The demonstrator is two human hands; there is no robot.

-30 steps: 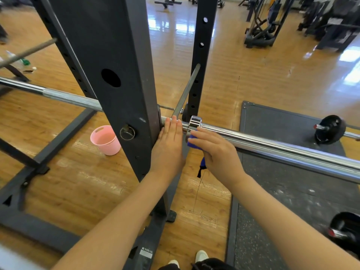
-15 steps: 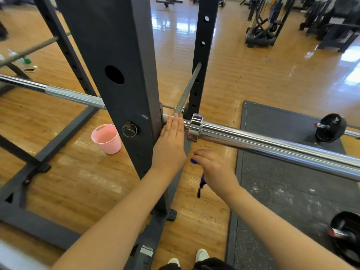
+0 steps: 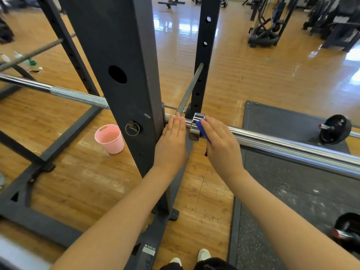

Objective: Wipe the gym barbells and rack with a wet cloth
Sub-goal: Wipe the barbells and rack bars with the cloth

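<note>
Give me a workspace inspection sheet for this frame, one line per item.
Surface: wooden floor, dark rubber mat at right.
Job's things: chrome barbell resting in the black rack; blue cloth against the barbell collar.
Clutter: pink bucket on the floor; bottles far left.
Hands: left hand flat on the rack upright; right hand presses the cloth.
Cables: nothing seen.
Surroundings: loaded bar with weight plate on the mat; gym machines behind.
</note>
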